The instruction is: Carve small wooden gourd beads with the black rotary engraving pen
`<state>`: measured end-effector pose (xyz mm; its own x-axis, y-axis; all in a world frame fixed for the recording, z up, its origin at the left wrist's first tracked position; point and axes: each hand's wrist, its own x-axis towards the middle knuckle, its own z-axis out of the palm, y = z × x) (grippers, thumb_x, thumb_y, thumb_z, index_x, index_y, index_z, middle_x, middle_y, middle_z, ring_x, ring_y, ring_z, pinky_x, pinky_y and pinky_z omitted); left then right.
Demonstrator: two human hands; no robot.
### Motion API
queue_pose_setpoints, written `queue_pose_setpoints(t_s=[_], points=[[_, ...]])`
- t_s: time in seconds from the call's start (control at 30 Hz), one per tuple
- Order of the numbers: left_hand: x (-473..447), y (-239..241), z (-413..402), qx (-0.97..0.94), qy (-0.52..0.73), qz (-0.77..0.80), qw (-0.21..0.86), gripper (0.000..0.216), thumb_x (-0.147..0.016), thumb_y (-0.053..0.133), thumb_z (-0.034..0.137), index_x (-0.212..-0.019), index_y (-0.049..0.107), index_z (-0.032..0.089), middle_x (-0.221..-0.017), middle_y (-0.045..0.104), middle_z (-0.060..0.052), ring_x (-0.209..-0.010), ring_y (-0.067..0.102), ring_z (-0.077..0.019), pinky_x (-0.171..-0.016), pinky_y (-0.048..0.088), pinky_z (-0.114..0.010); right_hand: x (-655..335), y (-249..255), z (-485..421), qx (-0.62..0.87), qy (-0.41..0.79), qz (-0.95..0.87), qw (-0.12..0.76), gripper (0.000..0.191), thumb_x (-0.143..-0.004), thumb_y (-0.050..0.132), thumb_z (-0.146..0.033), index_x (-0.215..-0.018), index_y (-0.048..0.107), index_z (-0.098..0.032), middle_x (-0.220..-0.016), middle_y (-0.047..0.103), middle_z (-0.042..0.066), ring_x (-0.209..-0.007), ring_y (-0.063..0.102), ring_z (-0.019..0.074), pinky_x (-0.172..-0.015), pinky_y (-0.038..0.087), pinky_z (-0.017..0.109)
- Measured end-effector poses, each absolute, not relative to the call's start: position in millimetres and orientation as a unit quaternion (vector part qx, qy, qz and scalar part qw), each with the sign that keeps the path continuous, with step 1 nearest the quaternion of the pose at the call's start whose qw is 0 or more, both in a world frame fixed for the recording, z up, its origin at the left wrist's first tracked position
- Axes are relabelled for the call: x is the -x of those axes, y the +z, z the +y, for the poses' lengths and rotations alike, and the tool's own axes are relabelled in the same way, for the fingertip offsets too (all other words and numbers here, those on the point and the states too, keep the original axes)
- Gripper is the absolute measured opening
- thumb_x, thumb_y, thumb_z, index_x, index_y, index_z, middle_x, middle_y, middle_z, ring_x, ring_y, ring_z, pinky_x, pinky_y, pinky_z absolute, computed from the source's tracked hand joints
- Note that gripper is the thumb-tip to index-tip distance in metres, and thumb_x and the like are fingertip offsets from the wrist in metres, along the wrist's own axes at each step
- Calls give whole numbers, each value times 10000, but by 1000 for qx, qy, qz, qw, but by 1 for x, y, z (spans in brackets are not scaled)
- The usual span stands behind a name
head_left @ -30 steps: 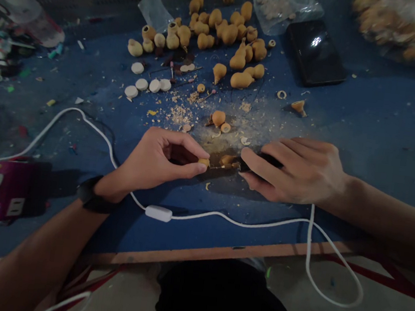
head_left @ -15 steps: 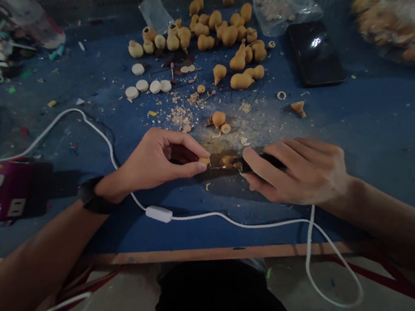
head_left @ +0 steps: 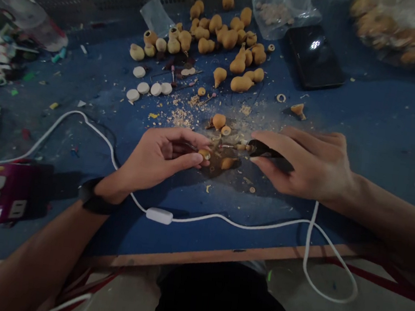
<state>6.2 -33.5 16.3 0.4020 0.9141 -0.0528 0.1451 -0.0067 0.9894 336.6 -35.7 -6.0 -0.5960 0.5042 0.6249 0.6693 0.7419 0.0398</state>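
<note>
"Black handle on that slim tool (head_left: 263,149). Which hand has it?"

"Right hand (head_left: 310,160): thumb and fingers closed around it, just above the tabletop (head_left: 375,146)."

"And the other?"

"Left hand (head_left: 162,155), loosely curled, fingertips drawn in on a small tan gourd piece (head_left: 204,153), also in front of the person, left of the tool."

"Which step, would you say?"

"Working the piece with the tool, I judge, at a moment when they stand apart. Another pass would call for a steady pinch and the tip lined up with the pale end, clear of the fingertips."

"How do they point?"

"The tool's long axis runs nearly level across the view, tip leftward, near the left fingers. The piece's pale end faces roughly right; it's too small to tell its long axis."
</note>
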Motion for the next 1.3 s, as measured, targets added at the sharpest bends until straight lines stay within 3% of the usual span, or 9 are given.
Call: queue_pose_setpoints(t_s=[0.27, 0.47, 0.67, 0.87, 1.1, 1.3], points=[[-7, 13, -33, -659, 338, 434, 512, 382, -880, 1055, 507, -1066, 919, 203, -1145, 937, -107, -999, 908, -258, -940, 783, -374, -333, -3, -37, 325, -104, -884, 319, 299, -1161, 732, -291, -1447, 784, -225, -1035, 904, 27, -787, 813, 189, -658, 523, 321], [-6, 12, -37, -695, 357, 423, 459, 177, -885, 1032, 325, -981, 904, 249, -1082, 930, -54, -964, 897, -226, -906, 777, -335, -334, -4, -37, 352, -92, -887, 284, 321, -1170, 701, -354, -1458, 832, -301, -985, 887, 23, -756, 789, 203, -672, 549, 323], [-10, 15, -41, -729, 379, 414, 392, 141, -869, 1022, 246, -921, 892, 255, -975, 928, -33, -829, 894, -215, -781, 779, -315, -332, -3, -39, 333, -105, -898, 268, 336, -1181, 687, -363, -1485, 824, -322, -995, 868, 26, -758, 765, 201, -706, 554, 340], [-9, 17, -40, -725, 340, 427, 419, 125, -901, 997, 236, -964, 902, 287, -1029, 936, -21, -871, 909, -248, -850, 788, -364, -330, -5, -40, 306, -130, -904, 269, 309, -1176, 706, -355, -1447, 840, -287, -1026, 858, 44, -756, 738, 202, -693, 535, 348], [-9, 16, -40, -732, 328, 428, 416, 113, -897, 970, 247, -987, 907, 272, -1014, 938, -15, -851, 914, -227, -856, 790, -312, -328, -5, -40, 289, -153, -904, 273, 281, -1177, 714, -353, -1416, 833, -268, -1018, 858, 32, -759, 747, 196, -696, 547, 337], [-9, 15, -39, -730, 324, 430, 421, 96, -898, 948, 250, -977, 897, 271, -1014, 945, -24, -851, 921, -248, -862, 803, -345, -327, -5, -39, 283, -154, -904, 280, 247, -1175, 720, -344, -1383, 834, -278, -996, 858, 21, -733, 738, 186, -675, 533, 332]])
